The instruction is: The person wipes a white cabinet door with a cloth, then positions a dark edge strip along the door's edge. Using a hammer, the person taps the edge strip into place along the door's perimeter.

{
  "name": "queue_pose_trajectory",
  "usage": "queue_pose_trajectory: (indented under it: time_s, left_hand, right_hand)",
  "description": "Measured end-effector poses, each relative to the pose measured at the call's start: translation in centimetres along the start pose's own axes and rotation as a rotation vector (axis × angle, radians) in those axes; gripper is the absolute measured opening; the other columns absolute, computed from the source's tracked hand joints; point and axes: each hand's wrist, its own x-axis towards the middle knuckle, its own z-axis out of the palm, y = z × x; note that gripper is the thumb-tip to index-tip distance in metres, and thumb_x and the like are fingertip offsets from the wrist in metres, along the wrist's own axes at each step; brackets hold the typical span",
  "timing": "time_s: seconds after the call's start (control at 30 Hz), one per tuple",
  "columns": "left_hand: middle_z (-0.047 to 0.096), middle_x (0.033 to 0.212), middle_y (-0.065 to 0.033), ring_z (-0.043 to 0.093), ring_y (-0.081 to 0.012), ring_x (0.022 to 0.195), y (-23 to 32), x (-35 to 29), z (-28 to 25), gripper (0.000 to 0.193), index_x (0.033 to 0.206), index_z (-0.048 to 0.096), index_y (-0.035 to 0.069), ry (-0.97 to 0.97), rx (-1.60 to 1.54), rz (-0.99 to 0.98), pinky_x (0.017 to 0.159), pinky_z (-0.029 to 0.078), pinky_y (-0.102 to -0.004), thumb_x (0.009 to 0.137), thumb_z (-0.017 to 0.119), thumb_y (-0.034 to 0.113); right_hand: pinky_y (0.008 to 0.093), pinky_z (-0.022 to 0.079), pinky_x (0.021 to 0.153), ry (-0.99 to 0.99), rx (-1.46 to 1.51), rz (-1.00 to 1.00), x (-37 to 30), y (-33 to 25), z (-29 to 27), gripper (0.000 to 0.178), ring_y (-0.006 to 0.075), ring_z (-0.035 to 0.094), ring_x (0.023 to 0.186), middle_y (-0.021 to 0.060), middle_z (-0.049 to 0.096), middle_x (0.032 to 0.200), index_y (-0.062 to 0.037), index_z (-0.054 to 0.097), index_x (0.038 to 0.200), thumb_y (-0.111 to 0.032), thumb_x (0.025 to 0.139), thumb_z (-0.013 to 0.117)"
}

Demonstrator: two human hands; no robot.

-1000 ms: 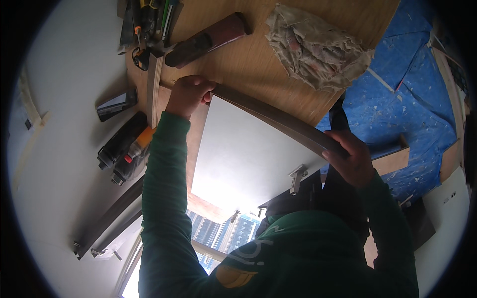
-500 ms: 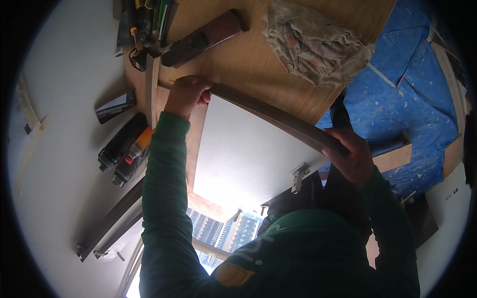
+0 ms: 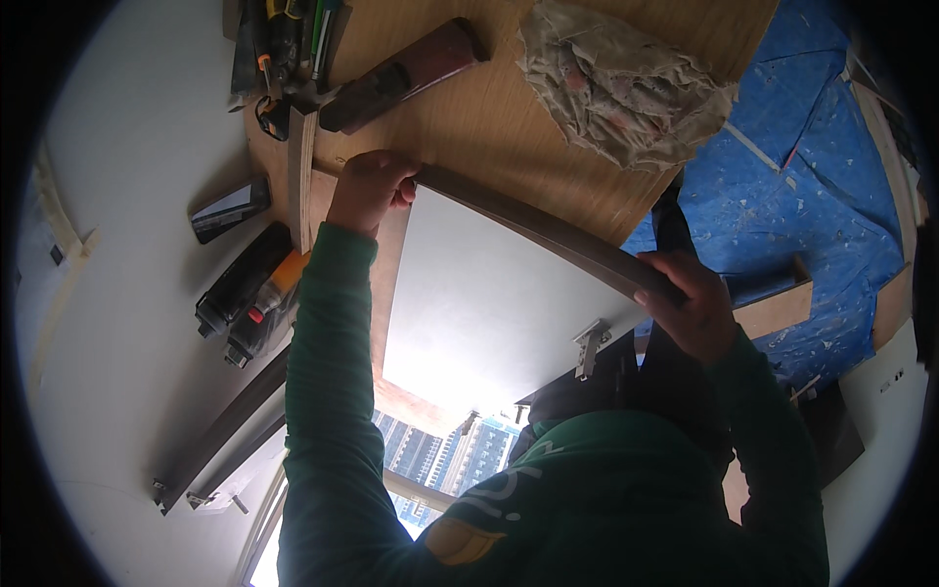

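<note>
A white cabinet door [image 3: 489, 293] with a dark brown edge is tilted between my two hands. My left hand [image 3: 372, 193] grips its far left corner, fingers curled round the edge. At the right corner my right hand [image 3: 693, 305] is closed on the dark edge, thumb on the white face. A metal hinge [image 3: 591, 348] is fixed to the white face near its right side. Beneath the door's far side lies a wooden board surface [image 3: 430, 132]. The door hides part of that surface.
A crumpled stained cloth [image 3: 626, 88] and a dark red tool-like object [image 3: 406, 76] lie on the wood. Hand tools [image 3: 284, 49] are bunched at the far left. Black bottles [image 3: 245, 284] and a phone-like dark object [image 3: 230, 208] are left. Blue sheeting [image 3: 782, 186] covers the floor right.
My left forearm has shifted very slightly to the right. Both hands keep their grip, and the door stays almost where it was.
</note>
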Motion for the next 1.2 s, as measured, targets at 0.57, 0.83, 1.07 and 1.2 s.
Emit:
queue_pose_trajectory:
  time_s: [0.57,0.83,1.07,1.2]
  left_hand:
    - [0.065,0.07,-0.0035,0.06,-0.0103,0.061,-0.9,0.2,-0.2,0.019,0.087,0.07,0.003,-0.009,-0.018,0.026,0.059,0.049,-0.0238,0.09,0.068,0.022]
    - [0.064,0.068,-0.0033,0.059,-0.0099,0.062,-0.6,-0.1,0.1,0.017,0.087,0.071,0.003,0.002,-0.023,0.032,0.06,0.048,-0.0239,0.089,0.068,0.02]
    - [0.064,0.067,-0.003,0.058,-0.0092,0.06,-0.8,0.1,0.1,0.016,0.087,0.071,0.004,0.002,-0.027,0.019,0.06,0.048,-0.0235,0.089,0.068,0.019]
    - [0.063,0.067,-0.0028,0.057,-0.0088,0.06,-0.9,0.1,0.3,0.016,0.087,0.071,0.004,0.025,-0.024,0.022,0.059,0.047,-0.0235,0.089,0.068,0.019]
  right_hand:
    - [0.0376,0.051,0.072,-0.001,0.001,-0.007,-0.2,0.6,0.4,0.039,0.0258,0.063,0.078,0.0124,0.063,0.088,0.0005,0.065,0.123,-0.014,0.087,0.072]
    - [0.0367,0.051,0.072,-0.014,0.04,0.051,-1.1,2.2,2.2,0.041,0.0251,0.063,0.078,0.0121,0.063,0.09,-0.0009,0.065,0.124,-0.016,0.087,0.074]
    - [0.0367,0.051,0.072,-0.021,0.025,0.054,-0.9,2.3,2.0,0.041,0.0253,0.063,0.078,0.0118,0.062,0.089,-0.0009,0.064,0.123,-0.017,0.087,0.073]
    - [0.0364,0.051,0.071,-0.013,0.036,0.057,-0.9,2.0,2.0,0.04,0.0244,0.063,0.077,0.0115,0.063,0.088,-0.0008,0.065,0.123,-0.016,0.087,0.073]
